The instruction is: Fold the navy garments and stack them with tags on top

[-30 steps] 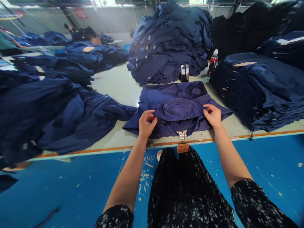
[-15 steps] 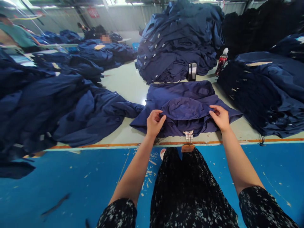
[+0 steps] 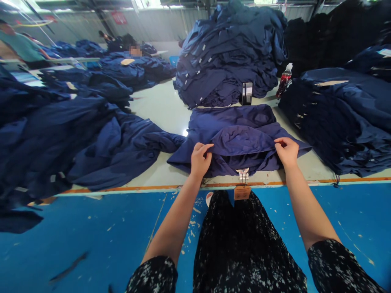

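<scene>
A navy blue garment lies folded on the table in front of me, its neck toward the near edge. A white neck label shows there, and a brown hang tag dangles from it over the edge. My left hand pinches the left end of a raised fabric edge across the garment, thumb and forefinger together. At the right end of that edge, my right hand has its fingers closed on the cloth. Between both hands the edge is stretched, with darker folds underneath.
Behind the garment rises a tall navy pile, with a phone leaning against it. A bottle of red drink stands near a right-hand stack. More garments cover the left side. Another person is far left.
My right hand has shifted slightly right along the fabric edge. The left hand has closed its thumb in under the forefinger. The garment lies in nearly the same place.
</scene>
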`<state>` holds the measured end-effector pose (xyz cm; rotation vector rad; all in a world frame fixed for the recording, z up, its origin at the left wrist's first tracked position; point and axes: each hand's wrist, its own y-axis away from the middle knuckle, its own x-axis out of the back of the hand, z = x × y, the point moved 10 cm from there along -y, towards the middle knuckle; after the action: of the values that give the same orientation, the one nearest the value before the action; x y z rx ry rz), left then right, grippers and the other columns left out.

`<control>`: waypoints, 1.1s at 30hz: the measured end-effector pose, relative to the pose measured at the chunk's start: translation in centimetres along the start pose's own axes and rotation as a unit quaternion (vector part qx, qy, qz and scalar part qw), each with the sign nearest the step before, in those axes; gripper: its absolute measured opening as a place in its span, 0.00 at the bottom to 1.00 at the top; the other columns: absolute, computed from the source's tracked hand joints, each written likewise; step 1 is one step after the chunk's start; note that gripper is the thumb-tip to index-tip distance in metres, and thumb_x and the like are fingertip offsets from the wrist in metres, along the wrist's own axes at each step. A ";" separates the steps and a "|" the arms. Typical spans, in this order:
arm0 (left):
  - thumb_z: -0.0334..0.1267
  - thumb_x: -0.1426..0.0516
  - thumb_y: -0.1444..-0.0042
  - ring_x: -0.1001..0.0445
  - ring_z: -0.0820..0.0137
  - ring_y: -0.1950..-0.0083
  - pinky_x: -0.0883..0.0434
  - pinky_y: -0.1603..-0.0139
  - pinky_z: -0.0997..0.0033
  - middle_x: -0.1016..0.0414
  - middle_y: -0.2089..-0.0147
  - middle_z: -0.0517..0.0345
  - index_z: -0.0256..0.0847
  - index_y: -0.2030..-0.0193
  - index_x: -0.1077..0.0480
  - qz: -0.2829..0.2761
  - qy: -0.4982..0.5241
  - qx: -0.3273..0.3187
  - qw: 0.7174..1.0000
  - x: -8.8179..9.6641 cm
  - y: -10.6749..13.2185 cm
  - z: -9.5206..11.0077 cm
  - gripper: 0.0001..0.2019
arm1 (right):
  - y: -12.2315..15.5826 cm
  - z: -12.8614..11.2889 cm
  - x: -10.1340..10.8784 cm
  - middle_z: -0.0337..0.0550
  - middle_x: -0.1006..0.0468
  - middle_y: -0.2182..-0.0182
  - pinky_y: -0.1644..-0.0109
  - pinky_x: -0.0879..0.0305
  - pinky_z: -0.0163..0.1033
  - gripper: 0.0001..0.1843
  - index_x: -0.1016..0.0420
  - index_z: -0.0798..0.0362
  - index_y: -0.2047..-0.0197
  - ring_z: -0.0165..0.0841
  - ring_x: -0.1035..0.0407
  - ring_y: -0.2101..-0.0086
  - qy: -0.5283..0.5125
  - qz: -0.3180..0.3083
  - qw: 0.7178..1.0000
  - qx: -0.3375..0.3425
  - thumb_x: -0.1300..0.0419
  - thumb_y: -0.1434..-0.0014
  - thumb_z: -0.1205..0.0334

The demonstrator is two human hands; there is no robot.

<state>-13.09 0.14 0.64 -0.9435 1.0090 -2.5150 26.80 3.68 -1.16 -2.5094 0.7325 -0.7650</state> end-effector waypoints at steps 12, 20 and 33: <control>0.27 0.44 0.51 0.32 0.74 0.68 0.26 0.65 0.71 0.28 0.57 0.55 0.42 0.57 0.21 0.027 0.033 0.045 0.998 0.8 0.1 -1.1 0.15 | -0.3 0.3 0.3 0.41 0.24 0.76 0.61 0.29 0.45 0.16 0.18 0.53 0.63 0.37 0.30 0.74 -0.001 0.021 1.000 0.008 0.42 0.47 0.53; 0.35 0.44 0.42 0.26 0.65 0.56 0.26 0.59 0.66 0.24 0.56 0.52 0.42 0.55 0.22 0.053 0.004 0.009 0.999 2.9 -0.6 0.6 0.11 | -1.0 -1.5 2.2 0.50 0.19 0.68 0.58 0.28 0.47 0.19 0.19 0.54 0.64 0.40 0.26 0.68 0.013 0.066 0.996 0.052 0.45 0.39 0.49; 0.52 0.53 0.30 0.53 0.49 0.21 0.53 0.24 0.44 0.50 0.23 0.36 0.28 0.26 0.45 -0.408 -0.310 -0.018 0.858 -14.3 -6.6 2.8 0.35 | 0.8 -8.5 -15.5 0.53 0.46 0.27 0.27 0.54 0.61 0.35 0.43 0.55 0.26 0.48 0.54 0.28 0.294 -0.412 0.805 0.309 0.51 0.29 0.47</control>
<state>-0.58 10.05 0.01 -2.3909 0.4803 -2.3894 10.37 10.21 -1.02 -1.8728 -0.4985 -1.7723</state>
